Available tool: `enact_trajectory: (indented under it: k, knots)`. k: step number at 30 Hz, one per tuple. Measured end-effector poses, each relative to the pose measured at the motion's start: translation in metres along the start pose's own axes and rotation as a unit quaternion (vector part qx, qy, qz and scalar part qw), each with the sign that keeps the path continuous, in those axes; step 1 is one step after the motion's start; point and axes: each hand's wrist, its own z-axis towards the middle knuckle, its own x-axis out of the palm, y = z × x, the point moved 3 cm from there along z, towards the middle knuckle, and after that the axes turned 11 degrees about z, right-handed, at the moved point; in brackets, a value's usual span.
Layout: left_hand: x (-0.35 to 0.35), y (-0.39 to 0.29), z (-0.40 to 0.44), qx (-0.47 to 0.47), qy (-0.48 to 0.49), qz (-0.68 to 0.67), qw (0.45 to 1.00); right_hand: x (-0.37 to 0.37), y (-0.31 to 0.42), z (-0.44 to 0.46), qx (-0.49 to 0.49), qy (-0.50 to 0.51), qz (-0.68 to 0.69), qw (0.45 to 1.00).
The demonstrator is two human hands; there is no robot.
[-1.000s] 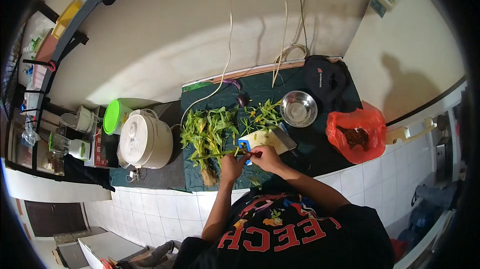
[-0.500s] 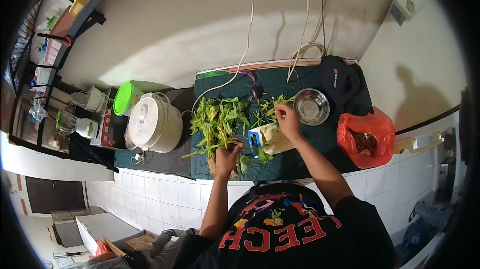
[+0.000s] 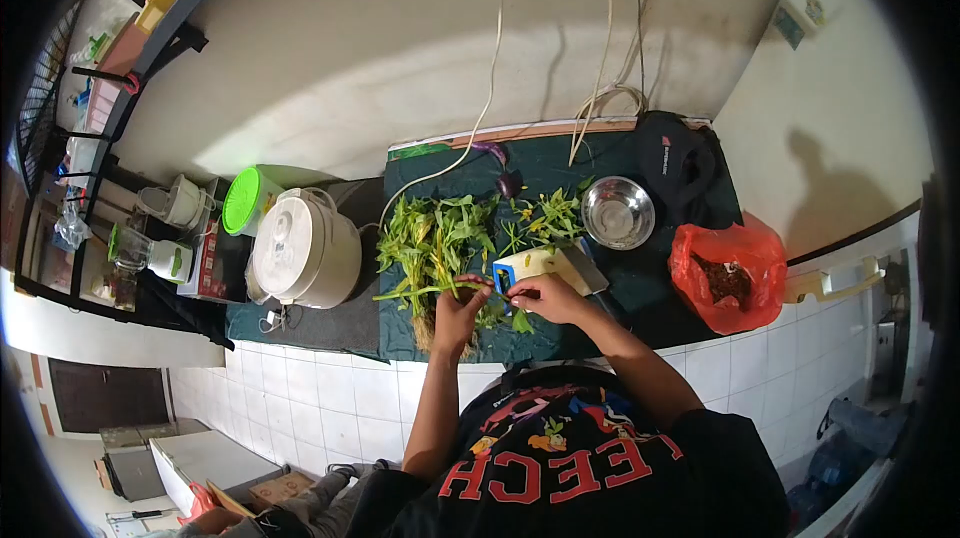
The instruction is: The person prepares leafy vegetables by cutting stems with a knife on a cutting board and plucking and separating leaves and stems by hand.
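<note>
My left hand (image 3: 458, 313) is closed around a long green vegetable stem (image 3: 415, 292), at the near edge of a pile of leafy greens (image 3: 440, 238) with roots. Close beside it, my right hand (image 3: 545, 298) has its fingers pinched together at the leafy right end of that stem; what exactly lies between the fingertips is too small to tell. Partly behind the right hand lies a cream board (image 3: 545, 262) with a blue-edged handle. A smaller heap of picked greens (image 3: 550, 218) rests just beyond the board, next to a steel bowl (image 3: 618, 213).
A purple eggplant (image 3: 508, 182) lies behind the greens. To the left stand a white rice cooker (image 3: 305, 248) and a green-lidded container (image 3: 243, 200). A black cap (image 3: 675, 158) and a red plastic bag (image 3: 740, 303) are at the right. Another person's legs (image 3: 320, 503) show lower left.
My right hand has moved left and nearer to me, from over the small heap by the bowl to the stem beside my left hand. The left hand keeps its hold.
</note>
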Motion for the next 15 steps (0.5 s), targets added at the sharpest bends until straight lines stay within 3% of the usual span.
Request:
enact_trajectory:
  k: [1,5,7,9,11,13,15]
  knots:
    - [0.001,0.002,0.001,-0.003,-0.004,0.001,1.0,0.0,-0.004,-0.001,-0.002,-0.031,0.049,0.998]
    - [0.01,-0.006,-0.003,0.01,0.032,0.074,0.997,0.005,0.001,-0.009,-0.007,-0.071,0.055,0.996]
    - [0.013,0.002,0.001,-0.01,0.042,0.18,0.983,0.009,0.002,-0.012,-0.041,-0.099,0.009,0.994]
    - [0.014,0.003,0.002,0.01,0.018,0.178,0.984,0.011,0.002,-0.012,-0.063,-0.1,0.026,0.993]
    - [0.012,-0.002,0.0,0.033,-0.014,0.324,0.945,0.013,0.01,-0.014,-0.086,-0.094,-0.058,0.99]
    - [0.015,-0.008,-0.003,0.02,-0.028,0.335,0.942,0.013,0.015,-0.014,-0.076,-0.096,-0.071,0.99]
    - [0.015,-0.01,-0.002,0.007,-0.042,0.346,0.937,0.013,0.018,-0.013,-0.126,-0.122,-0.138,0.975]
